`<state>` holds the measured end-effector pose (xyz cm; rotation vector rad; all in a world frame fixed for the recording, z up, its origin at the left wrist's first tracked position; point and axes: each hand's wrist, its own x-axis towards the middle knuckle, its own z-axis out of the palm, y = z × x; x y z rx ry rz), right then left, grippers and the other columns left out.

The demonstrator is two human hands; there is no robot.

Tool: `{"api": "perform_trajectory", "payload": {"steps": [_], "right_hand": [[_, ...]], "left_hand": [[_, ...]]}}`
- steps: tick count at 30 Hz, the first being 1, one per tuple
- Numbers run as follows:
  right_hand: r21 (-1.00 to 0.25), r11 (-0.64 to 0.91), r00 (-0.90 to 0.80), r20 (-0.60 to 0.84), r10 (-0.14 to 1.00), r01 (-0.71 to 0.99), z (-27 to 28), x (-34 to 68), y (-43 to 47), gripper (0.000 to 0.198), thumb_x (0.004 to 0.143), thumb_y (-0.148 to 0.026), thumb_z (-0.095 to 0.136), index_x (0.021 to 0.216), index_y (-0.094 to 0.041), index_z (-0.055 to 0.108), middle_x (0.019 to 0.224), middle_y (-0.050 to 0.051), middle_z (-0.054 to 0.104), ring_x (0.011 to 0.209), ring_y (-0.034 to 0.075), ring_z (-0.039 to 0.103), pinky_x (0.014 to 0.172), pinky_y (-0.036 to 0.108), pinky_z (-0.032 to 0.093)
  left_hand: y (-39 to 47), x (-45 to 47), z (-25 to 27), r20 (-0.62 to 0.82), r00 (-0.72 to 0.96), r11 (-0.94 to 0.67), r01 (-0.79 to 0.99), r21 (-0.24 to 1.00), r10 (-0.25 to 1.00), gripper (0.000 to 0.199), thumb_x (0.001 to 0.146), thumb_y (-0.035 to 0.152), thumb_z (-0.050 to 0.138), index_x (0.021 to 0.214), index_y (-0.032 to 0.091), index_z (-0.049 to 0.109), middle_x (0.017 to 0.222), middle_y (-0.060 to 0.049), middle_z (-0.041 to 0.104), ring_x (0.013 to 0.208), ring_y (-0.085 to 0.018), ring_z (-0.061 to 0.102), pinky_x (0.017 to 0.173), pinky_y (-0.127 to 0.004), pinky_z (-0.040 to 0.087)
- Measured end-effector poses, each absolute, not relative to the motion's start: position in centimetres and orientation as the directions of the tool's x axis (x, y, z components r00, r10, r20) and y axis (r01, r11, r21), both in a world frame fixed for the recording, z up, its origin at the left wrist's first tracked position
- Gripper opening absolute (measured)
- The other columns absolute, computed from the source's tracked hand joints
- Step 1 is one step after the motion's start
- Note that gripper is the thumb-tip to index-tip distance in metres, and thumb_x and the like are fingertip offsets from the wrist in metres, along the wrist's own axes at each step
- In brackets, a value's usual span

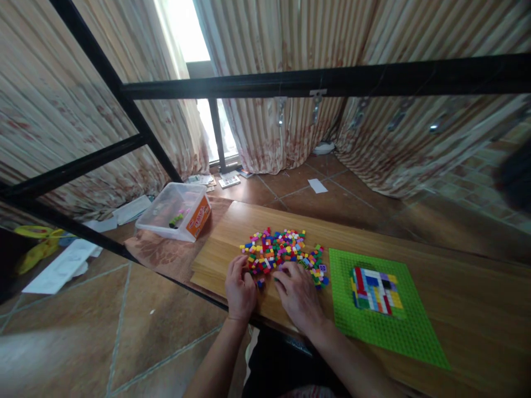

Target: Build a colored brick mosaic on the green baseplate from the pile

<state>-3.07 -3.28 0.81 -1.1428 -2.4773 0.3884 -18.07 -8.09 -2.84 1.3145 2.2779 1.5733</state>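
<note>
A heap of small multicoloured toy bricks point(286, 246) is spread over the wooden table top in front of me. My left hand point(241, 290) rests at the heap's near left edge, fingers curled in toward the thumb; whatever lies between them is hidden. At the near side of the heap, my right hand point(299, 293) reaches in palm down with its fingers bent together. Its fingertips are among the bricks, and a brick in them cannot be made out. To the right, a block of joined bricks point(377, 290) in many colours sits on a green studded baseplate point(418, 331).
A clear plastic box point(166, 213) with an orange label and a few pieces inside stands left of the wooden table top point(224, 235), on a brown cloth point(161, 257). Black metal bars point(249, 87) cross in front of striped curtains. Papers point(317, 186) lie on the tiled floor.
</note>
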Motion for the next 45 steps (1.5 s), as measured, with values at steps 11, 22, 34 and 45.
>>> {"api": "perform_trajectory", "payload": {"steps": [11,22,34,45], "right_hand": [[-0.376,0.614,-0.529,0.313,0.789,0.694,0.8,-4.6,-0.4,0.021,0.088,-0.022,0.053,0.105,-0.023,0.065,0.103,0.008,0.060,0.097,0.024,0.050,0.084,0.036,0.038],[-0.327,0.688,-0.634,0.269,0.725,0.648,0.2,-4.5,-0.6,0.013,0.087,-0.018,0.056,0.095,-0.024,0.065,0.098,0.005,0.062,0.093,0.022,0.050,0.081,0.034,0.036],[-0.322,0.638,-0.583,0.260,0.770,0.699,0.5,-1.7,-0.4,0.016,0.089,-0.018,0.052,0.095,-0.022,0.066,0.090,0.004,0.065,0.088,0.022,0.050,0.079,0.035,0.034],[-0.458,0.656,-0.586,0.305,0.750,0.601,1.3,-4.6,-1.0,0.010,0.086,-0.019,0.058,0.094,-0.021,0.063,0.094,0.006,0.064,0.093,0.023,0.053,0.084,0.037,0.041]], "left_hand": [[-8.1,-17.8,-2.6,0.391,-0.623,0.108,0.610,0.785,0.678,0.042,0.073,0.000,0.041,0.105,0.019,0.062,0.111,-0.007,0.062,0.107,-0.018,0.059,0.098,-0.036,0.048],[-8.1,-17.7,-2.7,0.408,-0.615,0.106,0.628,0.771,0.675,0.044,0.071,-0.001,0.043,0.104,0.019,0.062,0.111,-0.007,0.061,0.107,-0.019,0.058,0.099,-0.037,0.048],[-8.1,-17.6,-2.4,0.404,-0.610,0.114,0.633,0.766,0.681,0.041,0.073,0.000,0.044,0.105,0.019,0.062,0.111,-0.008,0.061,0.106,-0.019,0.059,0.098,-0.037,0.048],[-7.9,-18.0,-2.6,0.419,-0.596,0.137,0.670,0.729,0.685,0.038,0.075,0.006,0.044,0.106,0.017,0.063,0.110,-0.008,0.062,0.105,-0.019,0.059,0.097,-0.034,0.047]]}}
